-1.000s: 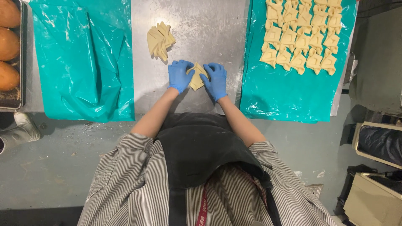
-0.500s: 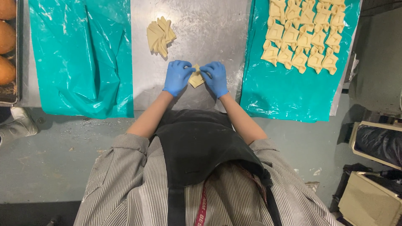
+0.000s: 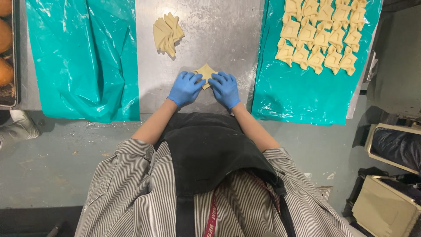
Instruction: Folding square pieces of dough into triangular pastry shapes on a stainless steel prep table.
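A pale square dough piece [image 3: 206, 71] lies on the floured steel table [image 3: 219, 30] just in front of me. My left hand [image 3: 185, 87] in a blue glove presses on its left corner. My right hand [image 3: 225, 88], also gloved in blue, holds its right corner; both sets of fingers are curled onto the dough. A small stack of flat dough squares [image 3: 166, 33] rests farther back on the table, to the left of my hands.
A teal plastic sheet [image 3: 307, 92] on the right carries several folded dough pastries [image 3: 320, 37]. Another crumpled teal sheet [image 3: 83, 57] covers the left side. A tray with browned buns [image 3: 5, 39] sits at the far left edge. Crates [image 3: 390, 145] stand on the floor at right.
My hands and the dough piece stay in the same spot on the table; the fingers have shifted slightly on the dough's corners.
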